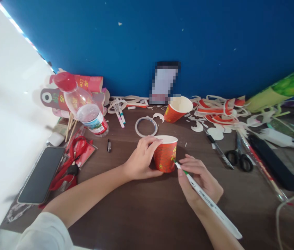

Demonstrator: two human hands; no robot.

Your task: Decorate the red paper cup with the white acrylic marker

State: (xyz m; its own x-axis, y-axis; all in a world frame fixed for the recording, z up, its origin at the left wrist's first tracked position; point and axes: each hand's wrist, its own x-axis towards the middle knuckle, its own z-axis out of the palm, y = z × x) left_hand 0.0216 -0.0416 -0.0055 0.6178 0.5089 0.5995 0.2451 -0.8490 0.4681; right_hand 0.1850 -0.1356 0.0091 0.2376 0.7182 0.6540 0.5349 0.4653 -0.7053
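Note:
A red paper cup [164, 158] with yellow printing stands upright on the dark table, its white rim facing up. My left hand [142, 158] is closed around the cup's left side, thumb low near the base and fingers up by the rim. In my right hand [201, 178] is a white marker [212, 205] with a green tip, pinched between thumb and fingers. The tip meets or nearly meets the cup's right side, beside the yellow print. Behind the cup lies a roll of tape [136, 127].
A second paper cup [173, 114] leans behind, near paper scraps [214, 111]. On the left are a clear bottle [95, 119], red scissors [78, 146] and a phone [42, 175]. To the right lie a pen [219, 149], black-handled scissors [239, 159] and a black case [277, 163].

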